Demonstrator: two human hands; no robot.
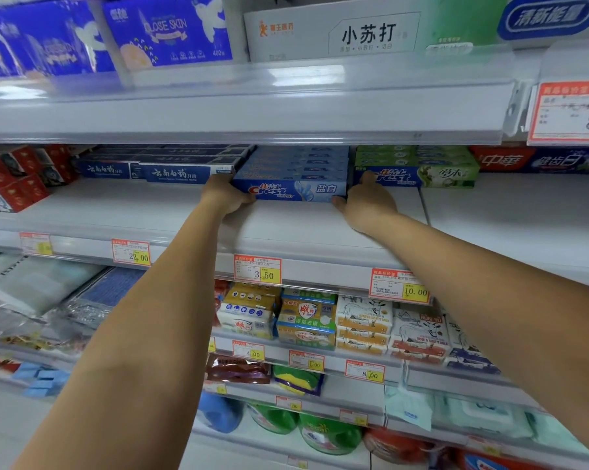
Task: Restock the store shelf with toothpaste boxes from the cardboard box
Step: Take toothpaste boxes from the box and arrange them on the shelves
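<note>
A shop — an aisle of a general store. White tiered shelves carry stacked toothpaste boxes, soap packs and detergent bottles, and red-and-yellow price tags — 3.50, 10.00, 22.00 — sit along each shelf's front edge.

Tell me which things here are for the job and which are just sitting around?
For the job: blue Crest boxes, left hand and right hand holding their ends, shelf.
Just there: green Crest boxes, soap packs, tissue packs, price tags.
</note>
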